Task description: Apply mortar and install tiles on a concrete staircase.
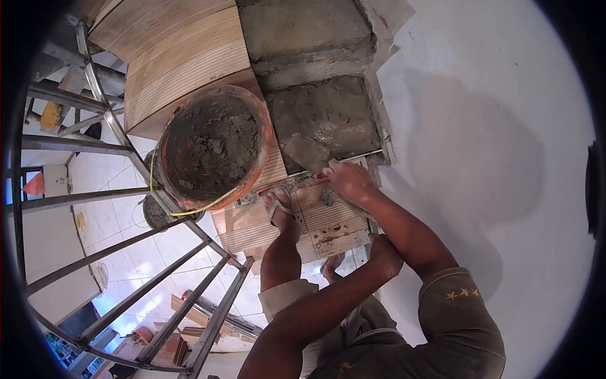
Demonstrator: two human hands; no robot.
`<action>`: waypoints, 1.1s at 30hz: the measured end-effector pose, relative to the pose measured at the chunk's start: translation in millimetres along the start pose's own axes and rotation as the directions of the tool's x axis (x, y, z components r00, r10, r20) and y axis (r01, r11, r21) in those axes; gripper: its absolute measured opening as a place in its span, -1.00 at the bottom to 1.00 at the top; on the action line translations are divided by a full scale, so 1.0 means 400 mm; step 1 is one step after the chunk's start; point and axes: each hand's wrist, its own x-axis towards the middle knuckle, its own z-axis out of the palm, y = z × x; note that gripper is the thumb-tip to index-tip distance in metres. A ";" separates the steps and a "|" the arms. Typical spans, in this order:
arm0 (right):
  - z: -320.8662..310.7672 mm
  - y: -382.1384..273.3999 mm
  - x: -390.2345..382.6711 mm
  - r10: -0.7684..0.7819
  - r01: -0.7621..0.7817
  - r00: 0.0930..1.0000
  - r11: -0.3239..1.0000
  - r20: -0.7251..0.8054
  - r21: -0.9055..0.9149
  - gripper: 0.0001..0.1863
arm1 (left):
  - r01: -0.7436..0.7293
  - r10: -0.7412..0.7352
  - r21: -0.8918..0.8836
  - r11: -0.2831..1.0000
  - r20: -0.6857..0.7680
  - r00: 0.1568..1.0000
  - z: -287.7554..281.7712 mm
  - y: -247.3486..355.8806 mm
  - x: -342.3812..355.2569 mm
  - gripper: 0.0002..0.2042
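My right hand (350, 181) is closed around the orange handle of a trowel (306, 151). The grey, mortar-smeared blade lies against wet mortar (328, 114) spread over a bare stair step. Below the right forearm, my left hand (385, 256) is bent at the wrist near the white wall; its fingers are hidden. Left of the trowel stands an orange bucket (265, 126), well filled with lumpy grey mortar (218, 142). My sandalled foot (278, 203) rests on a wood-look tiled step (249, 230), beside a small orange object I cannot make out.
A metal railing (189, 221) curves along the left, close to the bucket. Wood-look tiles (183, 50) cover steps at the upper left. The white wall (480, 95) borders the right. Below are another mortar container (156, 211), a glossy tiled floor (132, 246) and stacked tiles (172, 350).
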 end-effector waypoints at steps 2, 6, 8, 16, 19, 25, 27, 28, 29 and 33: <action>-0.007 0.064 -0.035 -0.032 0.028 0.999 0.994 -0.035 -0.104 -0.67 | -0.004 0.004 -0.002 1.000 0.011 1.000 0.008 0.006 -0.003 -0.74; -0.005 0.183 0.013 0.222 -0.220 0.922 0.975 -0.318 0.043 -0.68 | -0.066 0.031 0.089 0.994 0.355 0.935 -0.017 0.023 -0.021 -0.69; 0.013 0.206 0.047 0.218 -0.212 0.887 0.975 -0.407 0.061 -0.67 | -0.075 0.022 0.123 0.990 0.385 0.923 -0.034 0.029 -0.026 -0.66; 0.003 0.148 0.058 0.230 -0.184 0.973 0.803 -0.010 0.567 -0.67 | -0.147 0.075 0.067 0.987 0.618 0.783 -0.031 0.041 -0.035 -0.45; -0.048 0.189 0.112 -0.181 0.172 0.737 0.982 -0.651 -0.079 -0.60 | -0.096 0.032 0.087 0.992 0.555 0.832 -0.030 0.030 -0.037 -0.39; -0.088 0.137 0.307 0.473 -0.243 0.881 0.496 -0.024 0.833 -0.62 | -0.103 0.015 0.175 0.979 0.445 0.896 -0.042 0.032 -0.039 -0.62; -0.096 0.111 0.318 0.259 -0.111 0.942 0.840 -0.214 0.531 -0.64 | -0.142 0.042 0.162 0.977 0.502 0.864 -0.050 0.029 -0.030 -0.58; -0.099 0.106 0.306 -0.002 0.039 0.955 0.992 -0.297 0.119 -0.64 | -0.129 0.043 0.138 0.982 0.502 0.864 -0.054 0.031 -0.030 -0.56; -0.114 0.108 0.293 -0.203 0.124 0.953 0.938 -0.225 -0.323 -0.64 | -0.126 0.048 0.125 0.984 0.497 0.866 -0.059 0.029 -0.025 -0.55; -0.173 0.138 0.204 0.126 -0.137 0.960 0.990 -0.251 -0.028 -0.61 | -0.127 0.069 0.125 0.984 0.394 0.917 -0.077 0.030 -0.016 -0.55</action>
